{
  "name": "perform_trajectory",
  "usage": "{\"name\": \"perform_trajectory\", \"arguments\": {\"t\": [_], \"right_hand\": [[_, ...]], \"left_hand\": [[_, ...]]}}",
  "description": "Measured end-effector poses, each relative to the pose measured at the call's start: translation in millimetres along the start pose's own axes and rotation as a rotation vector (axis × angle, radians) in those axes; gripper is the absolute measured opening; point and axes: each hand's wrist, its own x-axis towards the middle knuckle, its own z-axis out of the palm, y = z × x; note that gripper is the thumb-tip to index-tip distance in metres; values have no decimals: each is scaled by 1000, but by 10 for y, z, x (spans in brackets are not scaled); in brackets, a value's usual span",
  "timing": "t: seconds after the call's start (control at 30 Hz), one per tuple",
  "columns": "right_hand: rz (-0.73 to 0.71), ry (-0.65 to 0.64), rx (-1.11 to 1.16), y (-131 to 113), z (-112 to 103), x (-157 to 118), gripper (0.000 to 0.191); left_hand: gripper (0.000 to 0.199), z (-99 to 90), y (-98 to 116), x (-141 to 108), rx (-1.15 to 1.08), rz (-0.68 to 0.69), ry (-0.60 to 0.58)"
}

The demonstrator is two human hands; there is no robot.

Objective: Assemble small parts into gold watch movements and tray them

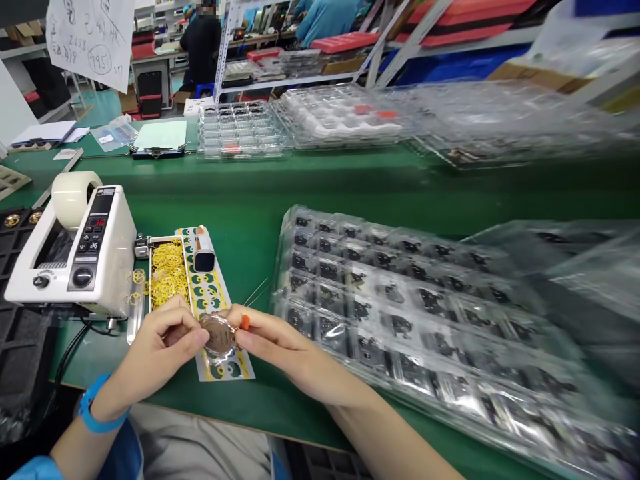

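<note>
Left grip (163,340) and right grip (275,343), both pinched on a round copper-toned disc (219,335) between them, above a printed sticker sheet (235,371); yellow rings (167,275) and a tape dispenser (75,250) beyond the left grip, blister trays (390,300) right of the right grip; a fingertip-only hold risks the disc slipping.

The left arm (85,437) wears a blue wristband (97,407) and blue sleeve (35,469).

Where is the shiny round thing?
In the head view, the round shiny disc is pinched between the left hand and right hand, held over the lower end of the yellow-and-green printed sheet.
</note>
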Motion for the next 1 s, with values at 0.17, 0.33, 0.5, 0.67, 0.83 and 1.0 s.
{"name": "perform_trajectory", "arguments": {"t": [0.17,0.33,0.5,0.67,0.83,1.0], "right_hand": [[15,6,-6,-1,5,-7,50],[12,12,-30,-27,12,0,52],[23,6,-30,-29,15,-3,51],[12,-15,-2,-1,19,5,49],[-14,-4,-32,23,23,1,47],[-3,19,2,13,9,-19,50]], "left_hand": [[44,-2,-7,-20,-6,-5,-1],[46,6,-4,-27,29,0,14],[40,8,8,-18,51,9,24],[31,52,-4,-23,96,59,63],[24,92,-41,-79,296,95,187],[22,-15,-53,-160,371,118,341]]}}
